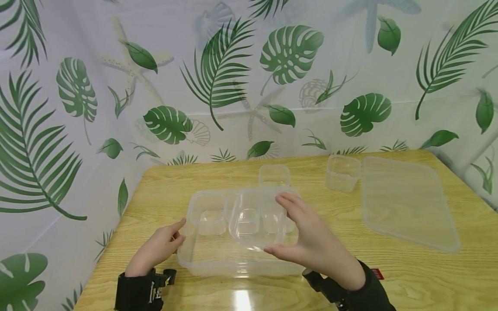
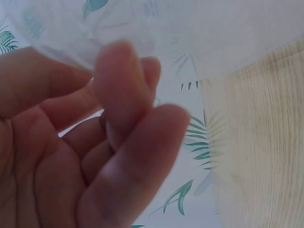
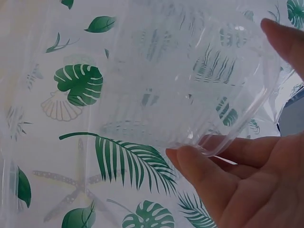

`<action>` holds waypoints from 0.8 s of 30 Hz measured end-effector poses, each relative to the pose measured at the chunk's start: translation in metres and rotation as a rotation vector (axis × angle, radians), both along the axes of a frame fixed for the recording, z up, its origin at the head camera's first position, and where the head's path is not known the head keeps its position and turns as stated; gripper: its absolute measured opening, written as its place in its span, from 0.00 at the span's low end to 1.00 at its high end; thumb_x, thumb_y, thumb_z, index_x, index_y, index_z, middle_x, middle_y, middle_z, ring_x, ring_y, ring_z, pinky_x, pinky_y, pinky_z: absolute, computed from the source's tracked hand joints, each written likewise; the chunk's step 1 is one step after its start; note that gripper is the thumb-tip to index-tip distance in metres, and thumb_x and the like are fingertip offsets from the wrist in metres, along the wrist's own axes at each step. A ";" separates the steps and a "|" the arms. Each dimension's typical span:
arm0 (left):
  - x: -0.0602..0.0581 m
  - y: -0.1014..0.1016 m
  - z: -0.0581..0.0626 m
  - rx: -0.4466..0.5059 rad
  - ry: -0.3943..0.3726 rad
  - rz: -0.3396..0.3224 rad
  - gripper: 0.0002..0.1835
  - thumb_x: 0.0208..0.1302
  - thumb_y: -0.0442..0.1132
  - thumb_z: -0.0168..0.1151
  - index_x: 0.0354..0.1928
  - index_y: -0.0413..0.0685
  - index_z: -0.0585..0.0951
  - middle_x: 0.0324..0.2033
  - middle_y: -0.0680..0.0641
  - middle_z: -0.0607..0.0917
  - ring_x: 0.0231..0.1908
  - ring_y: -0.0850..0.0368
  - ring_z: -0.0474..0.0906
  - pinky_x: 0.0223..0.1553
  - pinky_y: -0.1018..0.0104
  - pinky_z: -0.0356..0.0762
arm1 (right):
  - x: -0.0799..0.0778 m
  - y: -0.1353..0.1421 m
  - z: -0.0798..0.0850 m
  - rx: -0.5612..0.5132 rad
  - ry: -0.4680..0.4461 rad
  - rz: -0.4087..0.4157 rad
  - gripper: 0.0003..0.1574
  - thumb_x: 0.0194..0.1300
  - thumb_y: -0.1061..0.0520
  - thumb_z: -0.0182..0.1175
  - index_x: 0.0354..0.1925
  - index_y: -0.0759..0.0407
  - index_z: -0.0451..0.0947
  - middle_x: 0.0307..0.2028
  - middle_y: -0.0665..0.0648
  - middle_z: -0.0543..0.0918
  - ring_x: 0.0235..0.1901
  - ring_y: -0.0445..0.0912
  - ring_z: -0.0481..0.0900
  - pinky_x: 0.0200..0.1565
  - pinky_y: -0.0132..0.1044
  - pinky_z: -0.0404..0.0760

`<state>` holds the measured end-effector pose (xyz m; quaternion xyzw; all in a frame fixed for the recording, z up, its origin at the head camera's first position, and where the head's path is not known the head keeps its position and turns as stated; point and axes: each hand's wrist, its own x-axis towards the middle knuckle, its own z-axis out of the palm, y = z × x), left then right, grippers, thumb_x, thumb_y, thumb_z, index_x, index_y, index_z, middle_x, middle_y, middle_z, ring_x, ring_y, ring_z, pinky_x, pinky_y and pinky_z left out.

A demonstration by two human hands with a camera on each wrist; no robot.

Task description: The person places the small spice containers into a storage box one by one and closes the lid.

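A large clear plastic box (image 1: 218, 268) sits in front of me. My right hand (image 1: 311, 233) holds a smaller clear plastic container (image 3: 190, 109) tilted over that box, thumb and fingers at its rim in the right wrist view. Inside the large box, a small square container (image 1: 212, 224) shows at the back left; more clear outlines overlap beside it, behind the held container. My left hand (image 1: 161, 244) is at the large box's left side, its fingers loosely bent with the fingertips right at the wall. In the left wrist view, translucent plastic (image 2: 156, 33) shows beyond those fingers.
Behind the large box stands another small clear container (image 1: 274, 174), and one more container (image 1: 343, 175) is at the back right. A flat translucent lid (image 1: 406, 205) lies on the wooden table (image 1: 163, 185) to the right. Leaf-printed sheeting (image 1: 241, 142) borders the table's back and sides.
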<state>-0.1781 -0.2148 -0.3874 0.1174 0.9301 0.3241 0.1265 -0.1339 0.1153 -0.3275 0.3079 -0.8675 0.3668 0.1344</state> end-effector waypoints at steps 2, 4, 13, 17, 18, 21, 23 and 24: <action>0.000 0.000 0.000 0.000 0.001 0.001 0.26 0.64 0.33 0.49 0.63 0.33 0.58 0.18 0.50 0.70 0.16 0.58 0.63 0.18 0.69 0.60 | 0.001 -0.003 -0.001 0.043 -0.032 0.005 0.52 0.44 0.46 0.69 0.59 0.70 0.60 0.58 0.63 0.63 0.55 0.53 0.65 0.46 0.42 0.72; 0.001 0.000 0.000 -0.001 0.003 0.003 0.26 0.64 0.33 0.49 0.63 0.33 0.58 0.18 0.50 0.70 0.16 0.58 0.63 0.17 0.69 0.59 | 0.002 -0.007 -0.002 0.079 -0.070 0.012 0.52 0.44 0.44 0.68 0.59 0.70 0.60 0.58 0.63 0.63 0.54 0.53 0.66 0.47 0.44 0.70; 0.000 -0.001 0.000 0.001 0.001 0.000 0.26 0.64 0.33 0.49 0.63 0.33 0.58 0.18 0.49 0.71 0.16 0.58 0.62 0.18 0.69 0.59 | -0.001 -0.016 -0.008 0.204 -0.249 0.088 0.53 0.48 0.37 0.63 0.61 0.69 0.58 0.60 0.64 0.60 0.56 0.55 0.64 0.49 0.45 0.69; -0.001 -0.001 -0.001 -0.003 0.002 -0.006 0.26 0.64 0.33 0.48 0.63 0.33 0.58 0.18 0.48 0.71 0.16 0.58 0.62 0.18 0.69 0.59 | -0.004 -0.015 -0.010 0.245 -0.270 0.097 0.52 0.48 0.39 0.63 0.60 0.70 0.59 0.59 0.64 0.61 0.54 0.55 0.67 0.48 0.45 0.70; -0.001 -0.001 -0.001 -0.004 0.002 -0.006 0.26 0.64 0.33 0.48 0.63 0.34 0.58 0.18 0.48 0.72 0.16 0.58 0.62 0.18 0.69 0.59 | -0.005 -0.014 -0.010 0.252 -0.273 0.094 0.52 0.48 0.39 0.63 0.60 0.71 0.59 0.59 0.65 0.61 0.54 0.55 0.67 0.48 0.45 0.70; -0.002 -0.002 -0.001 -0.001 0.000 -0.008 0.26 0.64 0.33 0.48 0.63 0.34 0.58 0.18 0.48 0.72 0.16 0.58 0.62 0.18 0.69 0.59 | -0.007 -0.013 -0.010 0.263 -0.284 0.079 0.53 0.48 0.39 0.64 0.60 0.71 0.59 0.59 0.65 0.61 0.54 0.56 0.66 0.48 0.46 0.69; -0.002 -0.002 -0.002 -0.002 0.001 -0.008 0.26 0.64 0.33 0.48 0.63 0.34 0.58 0.18 0.48 0.72 0.16 0.59 0.62 0.18 0.69 0.59 | -0.008 -0.012 -0.010 0.268 -0.283 0.070 0.53 0.48 0.38 0.63 0.60 0.71 0.59 0.59 0.66 0.61 0.55 0.57 0.65 0.49 0.47 0.69; -0.002 -0.002 -0.002 -0.002 0.002 -0.007 0.26 0.64 0.33 0.48 0.63 0.33 0.58 0.18 0.48 0.72 0.16 0.59 0.62 0.18 0.69 0.59 | -0.009 -0.011 -0.010 0.269 -0.284 0.065 0.53 0.48 0.38 0.63 0.60 0.71 0.59 0.59 0.66 0.61 0.56 0.58 0.64 0.49 0.48 0.68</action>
